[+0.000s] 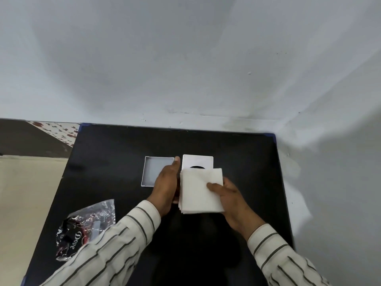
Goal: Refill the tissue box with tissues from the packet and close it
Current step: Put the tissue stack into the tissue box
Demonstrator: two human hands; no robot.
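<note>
- Right hand (231, 200): clamped on the stack of tissues (201, 190), thumb pressed on the top sheet, remaining fingers hidden beneath the stack.
- Left hand (167, 187): flat against the 9 o'clock edge of the stack, fingers extended toward 12 o'clock, thumb tip visible under the stack's near-left corner. The stack is gripped between both hands.
- Stack of tissues: white, square, several sheets thick, held above the tabletop (115, 162) near its centre. Whether the stack touches the tabletop cannot be told.
- Box lid (198, 161): white, square, with a dark round opening; at 12 o'clock from the stack, its near edge covered by the tissues.
- Tissue box (151, 168): open white tray, interior bare, at 10 o'clock from the stack, just beside the lid. The left hand's fingertips overlap its right rim.
- Packet (82, 226): crumpled clear and dark plastic printed "Dove", at 8 o'clock from the hands, near the left edge of the tabletop, well apart from the box.
- Sleeves (123, 240): cream with dark stripes, entering from 6 o'clock.
- Tabletop: black, set into a corner of pale walls (185, 58).
</note>
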